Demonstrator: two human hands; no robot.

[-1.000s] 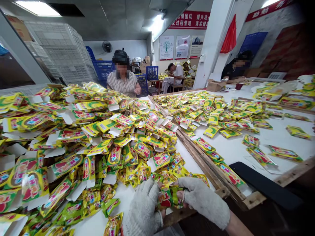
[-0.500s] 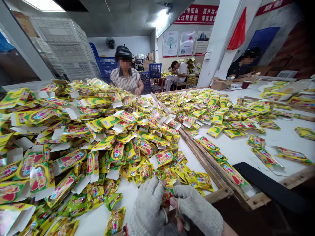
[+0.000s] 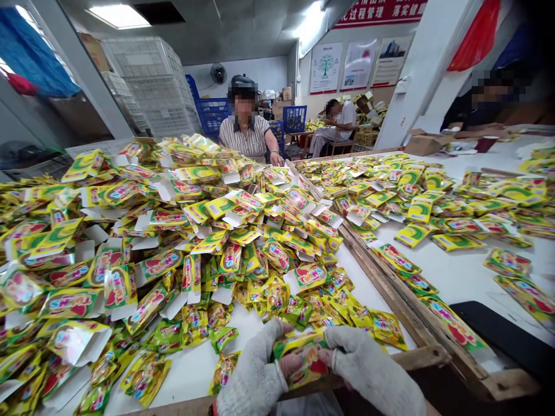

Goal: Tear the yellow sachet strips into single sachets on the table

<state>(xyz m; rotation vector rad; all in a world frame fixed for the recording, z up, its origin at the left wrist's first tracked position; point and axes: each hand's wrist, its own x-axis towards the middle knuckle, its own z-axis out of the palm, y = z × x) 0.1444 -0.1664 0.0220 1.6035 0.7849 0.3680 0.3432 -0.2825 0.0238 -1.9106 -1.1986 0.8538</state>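
Note:
Between my two hands, just above the table's near edge, is a yellow and green printed carton with a red fruit picture. My left hand, in a whitish fingerless glove, grips its left end, thumb across the front. My right hand, gloved alike, holds the right end with thumb and fingers. Beyond them lie small yellow and green foil packets. A big heap of similar cartons, many with white flaps standing open, spreads over the left and middle of the white table.
Wooden strips divide the tabletop, and more cartons lie to the right. A black phone-like slab rests at the right edge. Across the heap sits a person in a striped shirt. White crates stand stacked behind.
The view has swung left, so the scene sits farther right. My hands have turned the carton so its printed front shows more fully. The person opposite has stretched an arm toward the heap.

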